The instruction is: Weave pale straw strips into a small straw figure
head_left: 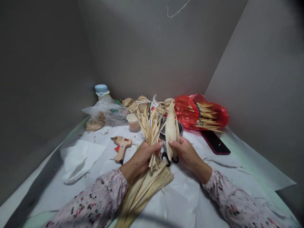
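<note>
A bundle of narrow dried strips (152,126) is held upright by the left hand (143,155), which is closed on its lower part with the thumb pressed across the front; the tips are fanned out above the grip. A broad pale leaf (171,129) is pinched in the right hand (186,153) between thumb and fingers, its pointed end turned upward. The two hands are held near each other but apart, over the middle of the white-covered table (182,196).

Just below the left hand, long flat husks (152,186) are laid on the table, partly covered by the left forearm. Scissors with black handles (168,163) are partly hidden behind the pale leaf, and behind them a dark round bowl (180,128) is largely screened from view.

To the left of the hands a glue gun (122,146) is laid on its side, with a paper cup (133,123) set behind it. Farther right, a tied sheaf of dried leaves (206,110) is contained in an open red bag (184,109) — a dark phone (216,143) is placed just in front. Woven pieces (142,103) are lined up along the back.
</note>
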Tool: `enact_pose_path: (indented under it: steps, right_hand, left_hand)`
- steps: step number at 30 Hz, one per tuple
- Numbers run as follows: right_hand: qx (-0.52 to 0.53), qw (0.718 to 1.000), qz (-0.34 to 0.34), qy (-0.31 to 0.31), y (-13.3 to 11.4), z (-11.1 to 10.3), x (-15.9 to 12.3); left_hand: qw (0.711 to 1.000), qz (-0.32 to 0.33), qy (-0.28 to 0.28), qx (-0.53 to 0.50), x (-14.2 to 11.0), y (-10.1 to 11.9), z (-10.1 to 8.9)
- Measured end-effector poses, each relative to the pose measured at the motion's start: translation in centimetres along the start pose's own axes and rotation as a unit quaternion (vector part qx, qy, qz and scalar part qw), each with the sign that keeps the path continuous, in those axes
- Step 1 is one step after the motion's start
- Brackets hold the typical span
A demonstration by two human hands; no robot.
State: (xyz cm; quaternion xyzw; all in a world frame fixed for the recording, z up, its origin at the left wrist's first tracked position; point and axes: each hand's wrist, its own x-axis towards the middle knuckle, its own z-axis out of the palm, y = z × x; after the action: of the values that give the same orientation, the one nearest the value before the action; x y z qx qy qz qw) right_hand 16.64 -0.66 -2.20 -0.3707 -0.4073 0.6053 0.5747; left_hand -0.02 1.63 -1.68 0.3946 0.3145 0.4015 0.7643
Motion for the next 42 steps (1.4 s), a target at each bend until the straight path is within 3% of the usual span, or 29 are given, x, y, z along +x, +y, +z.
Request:
enact_pose_path:
  steps: [8,14,21,28,37,42]
  right_hand:
    - [-0.107,0.994,-0.010,-0.013,0.77,-0.04,-0.06]
    - [-0.088,0.996,0.001,-0.015,0.76,-0.11,-0.09]
    - [-0.089,0.994,0.016,-0.067,0.68,-0.21,-0.04]
    - [-0.150,0.988,0.028,-0.023,0.91,-0.20,0.01]
    - [-0.164,0.985,0.017,-0.058,0.62,-0.29,-0.13]
    - [-0.186,0.982,0.031,-0.008,0.35,0.08,-0.17]
  left_hand:
    - [0.999,-0.024,-0.011,0.022,-0.42,0.09,0.62]
    - [0.999,-0.024,-0.008,0.019,-0.52,0.19,0.56]
    - [0.998,-0.009,0.017,0.054,-0.20,-0.21,0.24]
    - [0.996,-0.017,0.032,0.080,-0.14,-0.30,0.16]
    - [0.996,-0.027,0.026,0.084,-0.23,-0.30,0.29]
    - [0.994,-0.037,0.023,0.100,-0.05,-0.45,0.03]
